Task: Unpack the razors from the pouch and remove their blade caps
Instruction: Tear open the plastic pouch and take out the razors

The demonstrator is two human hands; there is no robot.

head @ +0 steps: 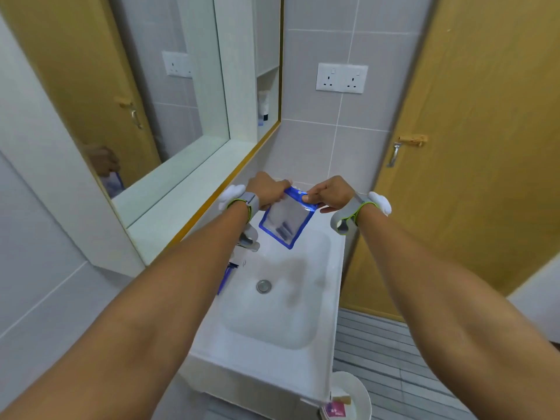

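Note:
A clear pouch (283, 221) with a blue border hangs over the far end of the white sink (321, 325). My left hand (266, 189) grips its top left corner and my right hand (328, 194) pinches its top right corner. Dark razor heads show through the plastic near the pouch's bottom. A blue-handled razor (226, 277) lies on the sink's left rim, partly hidden behind my left forearm. Both wrists wear grey straps with green edging.
A chrome tap (250, 237) stands at the sink's left rim under my left wrist. The drain (263, 286) sits mid-basin. A mirror cabinet (169, 86) hangs on the left, a wooden door (485, 147) on the right, a white bin (348, 398) on the floor.

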